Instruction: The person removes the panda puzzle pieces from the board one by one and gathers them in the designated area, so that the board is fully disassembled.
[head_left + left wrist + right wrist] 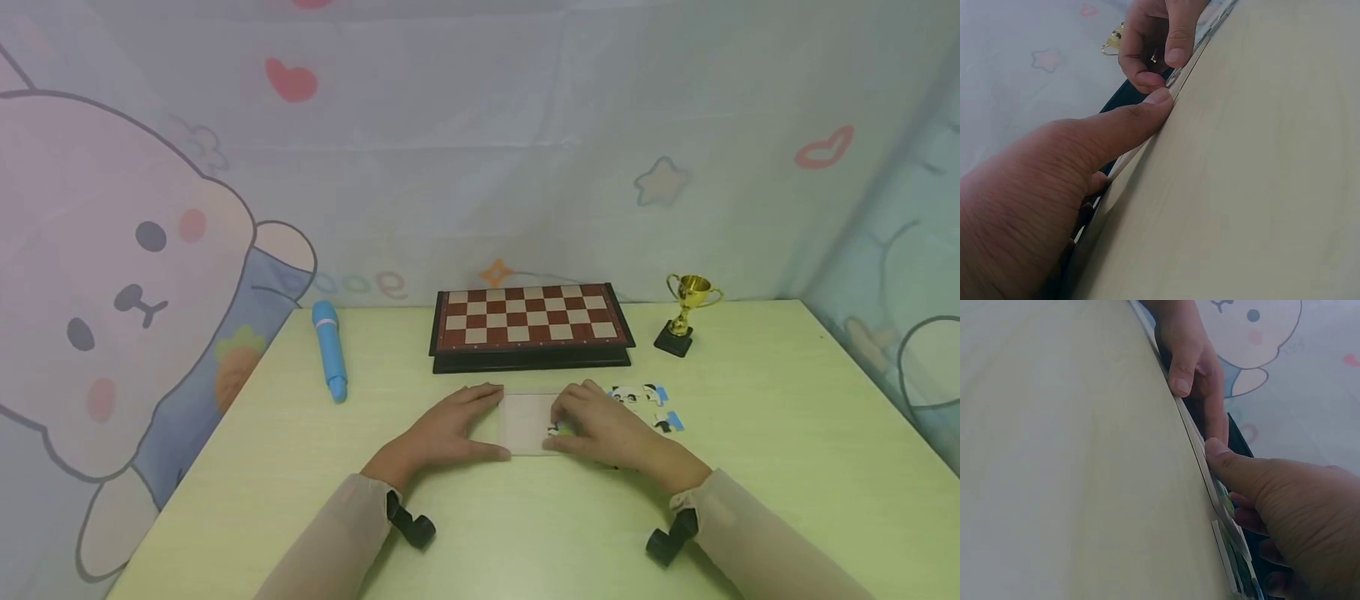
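Observation:
A pale flat puzzle tray (527,414) lies on the yellow-green table (525,517) in front of me. My left hand (491,421) grips its left end, thumb (1125,125) along the near edge and fingers over the far edge. At the tray's right end, my right hand (558,429) has its fingers curled and pinches a small dark-and-white puzzle piece (553,430). In the right wrist view the right thumb (1229,465) presses against the tray's thin edge (1200,450). Most of the piece is hidden under the fingers.
Several loose blue-and-white puzzle pieces (648,404) lie just right of the right hand. Behind the tray stands a red-and-cream chessboard (531,321), with a small gold trophy (686,312) to its right. A blue pen (330,350) lies at the back left. Cartoon-print cloth walls enclose the table.

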Action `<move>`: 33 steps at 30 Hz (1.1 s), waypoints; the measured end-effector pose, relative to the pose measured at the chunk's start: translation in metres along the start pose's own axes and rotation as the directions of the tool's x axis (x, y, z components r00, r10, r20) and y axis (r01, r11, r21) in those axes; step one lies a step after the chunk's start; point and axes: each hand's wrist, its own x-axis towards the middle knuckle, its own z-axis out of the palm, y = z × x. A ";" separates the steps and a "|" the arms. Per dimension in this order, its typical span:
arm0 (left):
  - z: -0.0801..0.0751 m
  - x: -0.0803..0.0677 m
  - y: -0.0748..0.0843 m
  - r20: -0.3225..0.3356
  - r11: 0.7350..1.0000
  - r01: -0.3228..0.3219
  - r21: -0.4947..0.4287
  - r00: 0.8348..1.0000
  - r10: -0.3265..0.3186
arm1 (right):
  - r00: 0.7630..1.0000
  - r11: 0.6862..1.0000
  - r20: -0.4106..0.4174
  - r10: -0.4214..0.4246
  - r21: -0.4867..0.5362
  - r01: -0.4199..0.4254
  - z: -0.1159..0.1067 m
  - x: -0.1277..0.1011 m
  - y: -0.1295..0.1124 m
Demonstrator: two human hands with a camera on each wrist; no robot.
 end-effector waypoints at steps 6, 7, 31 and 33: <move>-0.002 0.000 0.003 -0.003 1.000 -0.004 -0.017 1.000 0.004 | 0.999 0.993 0.029 0.027 0.110 -0.030 -0.007 -0.001 0.004; -0.002 0.000 0.004 -0.003 1.000 -0.004 -0.020 1.000 0.004 | 0.999 0.990 0.046 0.029 0.137 -0.035 -0.008 -0.001 0.004; -0.001 -0.001 0.002 -0.003 1.000 -0.002 -0.024 1.000 0.002 | 0.990 0.922 -0.091 0.105 0.383 -0.063 -0.051 -0.082 0.062; -0.001 -0.001 0.001 -0.002 1.000 -0.001 -0.028 1.000 0.001 | 0.984 0.906 -0.074 0.163 0.405 -0.120 -0.056 -0.102 0.070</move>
